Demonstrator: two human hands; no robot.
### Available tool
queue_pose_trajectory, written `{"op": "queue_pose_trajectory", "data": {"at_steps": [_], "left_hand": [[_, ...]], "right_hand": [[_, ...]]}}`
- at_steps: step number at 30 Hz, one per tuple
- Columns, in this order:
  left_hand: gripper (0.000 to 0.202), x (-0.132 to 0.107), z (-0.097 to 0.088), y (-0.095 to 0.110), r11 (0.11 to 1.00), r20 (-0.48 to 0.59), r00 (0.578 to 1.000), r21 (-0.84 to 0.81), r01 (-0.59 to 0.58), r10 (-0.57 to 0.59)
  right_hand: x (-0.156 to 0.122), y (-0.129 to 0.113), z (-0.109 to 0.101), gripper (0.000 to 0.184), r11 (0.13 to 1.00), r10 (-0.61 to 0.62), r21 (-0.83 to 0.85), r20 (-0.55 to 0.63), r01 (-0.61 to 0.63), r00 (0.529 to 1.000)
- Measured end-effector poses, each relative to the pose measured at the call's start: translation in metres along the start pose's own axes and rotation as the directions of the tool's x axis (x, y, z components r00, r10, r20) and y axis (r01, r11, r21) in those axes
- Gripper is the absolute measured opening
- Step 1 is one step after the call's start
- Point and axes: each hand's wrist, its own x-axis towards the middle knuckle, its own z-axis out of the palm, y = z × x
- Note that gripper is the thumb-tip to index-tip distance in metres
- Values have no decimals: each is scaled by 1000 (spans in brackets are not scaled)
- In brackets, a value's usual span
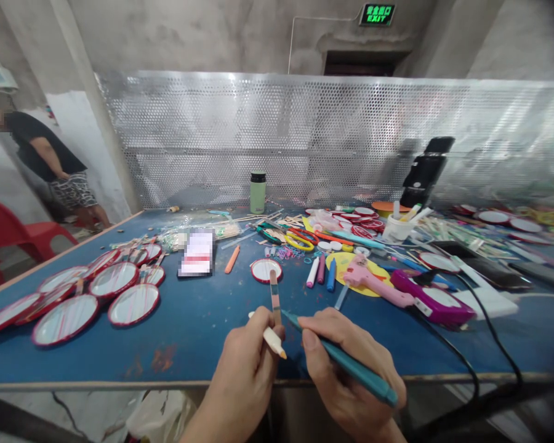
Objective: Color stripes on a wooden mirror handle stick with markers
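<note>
My left hand [248, 363] is closed near the table's front edge. It holds a white marker with an orange tip [271, 337] and the wooden stick handle [275, 298] of a small round paper fan [266, 270] that lies on the blue table [198, 320]. My right hand [346, 363] is closed around a teal marker [351, 364], whose tip points at the stick just right of my left thumb.
Several red-rimmed round fans [96, 292] lie at the left. A pink glue gun [373, 283], a purple glue gun [431, 301], scissors [300, 239], markers, a green bottle [257, 192], a white cup [397, 227] and black cables clutter the right. A person stands far left by a red chair [9, 237].
</note>
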Motion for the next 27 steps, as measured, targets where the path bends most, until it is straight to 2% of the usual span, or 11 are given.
{"op": "queue_pose_trajectory", "data": {"at_steps": [9,17,27], "left_hand": [[27,1,-1,1,1000,-14,1000,9,-12,12],[23,0,-1,-2,999,-19,999,0,-35,35],[22,0,0,-4,999,-22,999,-1,-44,44]], "right_hand": [[1,-1,-1,17,1000,1,-10,-1,-1,1000],[4,-3,-2,15,999,-9,47,101,4,995],[6,-3,-1,14,998,-5,57,90,-1,996]]}}
